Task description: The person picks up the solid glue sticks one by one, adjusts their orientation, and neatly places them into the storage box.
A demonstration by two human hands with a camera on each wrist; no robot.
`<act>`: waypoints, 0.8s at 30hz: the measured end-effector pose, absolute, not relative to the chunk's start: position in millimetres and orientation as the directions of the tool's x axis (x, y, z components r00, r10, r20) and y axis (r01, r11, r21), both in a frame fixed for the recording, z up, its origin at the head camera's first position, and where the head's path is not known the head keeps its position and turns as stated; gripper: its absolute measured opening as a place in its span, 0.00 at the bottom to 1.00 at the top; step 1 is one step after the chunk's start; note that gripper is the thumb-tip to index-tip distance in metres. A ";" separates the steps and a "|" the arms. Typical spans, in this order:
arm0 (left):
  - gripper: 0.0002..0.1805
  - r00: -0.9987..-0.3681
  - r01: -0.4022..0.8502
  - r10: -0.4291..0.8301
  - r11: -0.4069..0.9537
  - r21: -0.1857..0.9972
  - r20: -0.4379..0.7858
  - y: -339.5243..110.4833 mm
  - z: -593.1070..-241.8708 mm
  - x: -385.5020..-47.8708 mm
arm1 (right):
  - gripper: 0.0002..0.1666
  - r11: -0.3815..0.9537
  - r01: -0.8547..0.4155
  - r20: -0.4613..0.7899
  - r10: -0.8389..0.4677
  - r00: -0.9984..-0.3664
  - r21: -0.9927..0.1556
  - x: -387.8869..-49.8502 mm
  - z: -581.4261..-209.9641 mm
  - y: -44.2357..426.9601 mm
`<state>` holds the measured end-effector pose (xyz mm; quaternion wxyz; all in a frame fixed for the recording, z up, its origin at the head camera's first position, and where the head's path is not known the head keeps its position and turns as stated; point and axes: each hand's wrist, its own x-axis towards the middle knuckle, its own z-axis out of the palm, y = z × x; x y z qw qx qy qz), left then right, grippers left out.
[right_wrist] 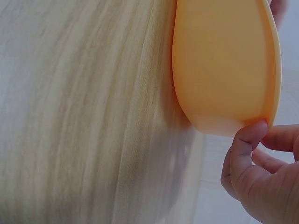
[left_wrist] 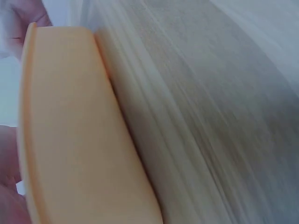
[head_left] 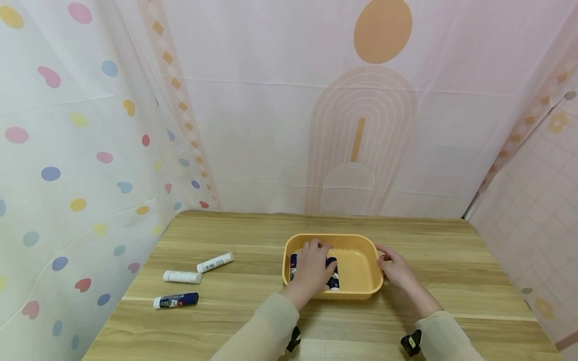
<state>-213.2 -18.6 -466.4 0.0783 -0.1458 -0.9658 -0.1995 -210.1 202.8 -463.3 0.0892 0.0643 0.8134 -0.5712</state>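
A yellow plastic box (head_left: 356,294) stands on the table, its rim upward. My right hand (head_left: 396,268) pinches the rim at the box's right end, thumb and fingers on either side, as the right wrist view shows. My left hand (head_left: 309,268) reaches into the left half of the box, over dark blue glue sticks. One glue stick (head_left: 334,281) shows beside its thumb, and another (head_left: 293,261) at the left wall. The back of the hand covers what lies beneath, so whether its fingers hold a stick is hidden.
On the table's left lie a dark blue glue stick (head_left: 176,300) with a white end and two white tubes, one flat (head_left: 182,277) and one angled (head_left: 215,262). Patterned cloth (head_left: 262,125) hangs behind the wooden table (head_left: 433,240) and along both sides.
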 end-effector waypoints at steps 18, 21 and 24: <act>0.21 -0.921 0.373 0.201 0.706 0.602 0.335 -107.6 -456.1 -187.0 | 0.26 0.325 0.228 -0.238 0.010 -0.971 -0.918 -207.9 -462.6 203.6; 0.22 -0.939 0.322 0.153 0.704 0.633 0.308 -122.7 -459.5 -179.1 | 0.27 0.332 0.228 -0.239 0.007 -0.971 -0.915 -207.8 -462.3 202.9; 0.23 -0.957 0.257 0.095 0.710 0.656 0.272 -139.4 -462.9 -170.9 | 0.27 0.330 0.229 -0.241 0.004 -0.970 -0.916 -207.4 -461.3 202.1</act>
